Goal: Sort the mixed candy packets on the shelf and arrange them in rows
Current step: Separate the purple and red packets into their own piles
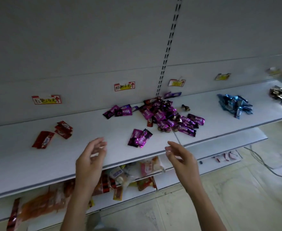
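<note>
Centre frame: bare left hand (91, 161) and right hand (181, 158) hover unclenched, empty, below two glossy purple foil candy packets (139, 138); a careless sweep could knock them off the white metal shelf (37, 164).

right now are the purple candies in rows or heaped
Heaped: the purple candies overlap at all angles on the shelf, a few loose nearby.

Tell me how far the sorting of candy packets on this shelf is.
Done: the red foil packets lie apart on the left, the blue foil packets heaped on the right. In hand: nothing; the left hand and right hand hover open at the edge of the white shelf. Left: the large mixed pile of purple packets and round candies; no neat rows yet.
</note>
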